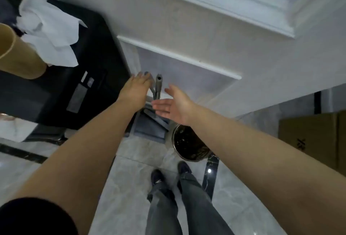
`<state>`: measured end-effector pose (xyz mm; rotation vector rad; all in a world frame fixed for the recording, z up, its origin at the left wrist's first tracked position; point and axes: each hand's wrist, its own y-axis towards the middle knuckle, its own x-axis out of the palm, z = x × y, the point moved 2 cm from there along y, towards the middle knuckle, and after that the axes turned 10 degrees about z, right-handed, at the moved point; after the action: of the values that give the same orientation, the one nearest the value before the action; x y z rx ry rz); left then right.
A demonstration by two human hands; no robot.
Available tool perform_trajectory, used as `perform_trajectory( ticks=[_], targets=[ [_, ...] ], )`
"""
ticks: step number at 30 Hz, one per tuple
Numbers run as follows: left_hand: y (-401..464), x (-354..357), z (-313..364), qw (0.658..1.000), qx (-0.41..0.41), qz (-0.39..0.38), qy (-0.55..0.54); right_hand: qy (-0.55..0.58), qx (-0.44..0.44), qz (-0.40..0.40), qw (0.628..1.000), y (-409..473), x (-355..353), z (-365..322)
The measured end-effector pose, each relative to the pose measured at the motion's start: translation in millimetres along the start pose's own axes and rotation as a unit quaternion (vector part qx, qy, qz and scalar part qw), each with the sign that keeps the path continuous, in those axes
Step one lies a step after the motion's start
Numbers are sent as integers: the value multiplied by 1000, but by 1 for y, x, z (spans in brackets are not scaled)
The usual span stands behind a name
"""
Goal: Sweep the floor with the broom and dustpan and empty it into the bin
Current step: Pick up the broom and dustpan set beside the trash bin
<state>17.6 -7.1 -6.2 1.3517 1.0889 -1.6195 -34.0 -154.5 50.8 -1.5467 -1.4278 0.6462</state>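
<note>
1. Reaching forward, both hands were stretched out toward two grey handles standing upright against the white wall; left hand (pixel 137 85) was just beside the left handle (pixel 152 87), fingers straight and spread, maybe touching it, cannot tell for sure.
2. Right hand (pixel 173 104) was palm-up, fingers relaxed and wide, holding nothing, just right of and nearer than the right handle (pixel 158 85).
3. Key relation: both handles ran with their long axis vertical, tops pointing up toward the camera, sitting between the two hands. Left hand was closer to its handle than the right was to its own. Which handle belonged to the broom and which to the dustpan could not be told.
4. Dustpan (pixel 149 129) sat on the floor at the foot of the handles, blue-grey, flat rectangular tray, looked like hard plastic. Broom head was not clearly visible.
5. Bin (pixel 189 144) stood on the floor just right of the dustpan, round, shiny metal rim, dark inside.
6. Floor (pixel 131 169) was glossy grey marble-look tile with black strips.
7. Judgement: task at its start, tools not yet picked up; next move likely needs each hand to wrap a thin smooth handle from the side.
</note>
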Motion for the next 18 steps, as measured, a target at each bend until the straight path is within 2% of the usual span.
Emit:
perform_trajectory(
  ticks=[3,6,8,12,15,18],
  targets=[
    [20,6,-6,995,47,-41,82,120,34,-41,991,10,2,0],
    [31,14,-6,989,90,-73,91,195,40,-83,977,19,6,-2],
    [30,19,-5,987,119,-62,83,218,38,-86,971,26,6,-5],
    [29,26,-3,989,145,3,34,227,54,-56,971,28,2,1],
    [32,32,6,980,163,-45,104,227,90,-23,969,30,0,9],
    [32,42,13,973,176,-58,139,194,152,-17,969,25,-1,12]
  ],
)
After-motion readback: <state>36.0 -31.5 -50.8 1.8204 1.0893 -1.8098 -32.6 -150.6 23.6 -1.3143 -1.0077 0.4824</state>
